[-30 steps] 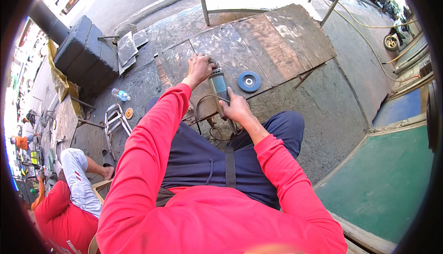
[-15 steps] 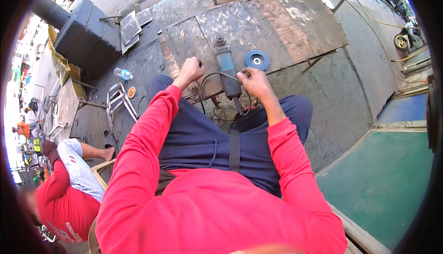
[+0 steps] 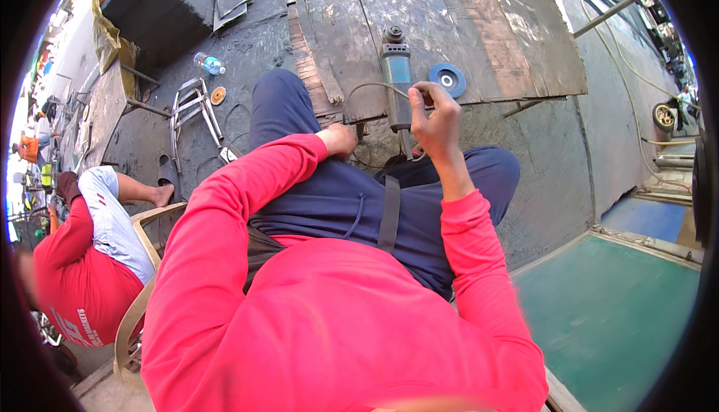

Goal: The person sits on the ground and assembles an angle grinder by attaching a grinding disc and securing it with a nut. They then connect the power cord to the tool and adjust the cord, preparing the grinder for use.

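Note:
An angle grinder (image 3: 398,75) with a teal and dark grey body lies on the worn plywood board (image 3: 479,45) in front of me, its head pointing away. Its dark cord (image 3: 372,85) loops up across the body. My right hand (image 3: 437,120) is raised beside the grinder's rear end, thumb and fingers pinched on this cord. Low at the board's near edge, by my left thigh, is my left hand (image 3: 339,140); its fingers are curled down and what they hold, if anything, is hidden. A blue abrasive disc (image 3: 448,81) lies flat right of the grinder.
A metal frame (image 3: 196,116), a small orange disc (image 3: 218,96) and a water bottle (image 3: 209,63) are on the ground at left. A person in a red shirt (image 3: 93,281) sits at lower left. A green panel (image 3: 607,303) is at right; a hose (image 3: 614,60) runs along the ground.
My left hand has dropped toward my lap and the board's near edge. My right hand has lifted with the cord, which now arches higher over the grinder. The whole view has shifted.

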